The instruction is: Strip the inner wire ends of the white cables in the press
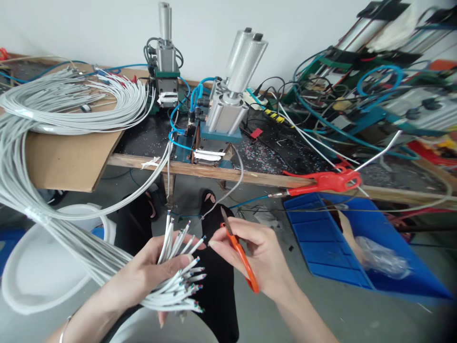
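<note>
The far ends of the white cables [171,281] are being hidden among coils (upper left). The bundle is being gripped by the left hand [150,278], while orange scissors [240,253] are being clasped in the right hand [262,257] just beside it, below the desk [214,171].

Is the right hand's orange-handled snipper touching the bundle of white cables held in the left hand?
Apart. The head view shows the orange-handled snipper in the right hand, its blade tip pointing up, with a dark gap between it and the bundle of white cables gripped by the left hand.
</note>
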{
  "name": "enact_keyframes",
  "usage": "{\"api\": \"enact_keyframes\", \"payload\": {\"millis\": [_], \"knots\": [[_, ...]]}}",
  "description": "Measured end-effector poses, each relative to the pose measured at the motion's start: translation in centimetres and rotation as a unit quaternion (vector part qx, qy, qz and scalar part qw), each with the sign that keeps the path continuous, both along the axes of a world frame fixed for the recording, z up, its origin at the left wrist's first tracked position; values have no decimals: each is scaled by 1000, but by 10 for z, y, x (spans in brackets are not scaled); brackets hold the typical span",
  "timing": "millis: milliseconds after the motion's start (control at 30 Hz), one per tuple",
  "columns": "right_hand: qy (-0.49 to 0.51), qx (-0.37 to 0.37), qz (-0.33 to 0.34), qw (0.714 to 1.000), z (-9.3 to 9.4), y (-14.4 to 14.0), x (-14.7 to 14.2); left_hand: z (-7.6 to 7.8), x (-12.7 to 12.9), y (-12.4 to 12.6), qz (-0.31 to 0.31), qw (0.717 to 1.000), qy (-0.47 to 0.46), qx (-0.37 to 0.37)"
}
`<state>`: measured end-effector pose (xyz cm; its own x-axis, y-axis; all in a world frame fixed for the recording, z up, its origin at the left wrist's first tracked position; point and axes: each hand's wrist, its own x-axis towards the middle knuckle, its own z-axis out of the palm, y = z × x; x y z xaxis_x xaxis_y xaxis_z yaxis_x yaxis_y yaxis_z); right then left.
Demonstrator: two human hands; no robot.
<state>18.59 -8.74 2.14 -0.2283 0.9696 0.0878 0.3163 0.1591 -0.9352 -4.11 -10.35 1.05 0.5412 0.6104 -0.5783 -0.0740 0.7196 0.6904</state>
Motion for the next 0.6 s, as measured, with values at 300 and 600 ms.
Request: {"api": "enact_keyframes", "payload": {"millis": [300,600], "knots": [[63,-105,-41,992,10,0,-17,-6,3,-2,-6,1000,-2,26],[174,-150,-48,972,3,-2,-22,1,7,-1,10,998,30,46]]}}
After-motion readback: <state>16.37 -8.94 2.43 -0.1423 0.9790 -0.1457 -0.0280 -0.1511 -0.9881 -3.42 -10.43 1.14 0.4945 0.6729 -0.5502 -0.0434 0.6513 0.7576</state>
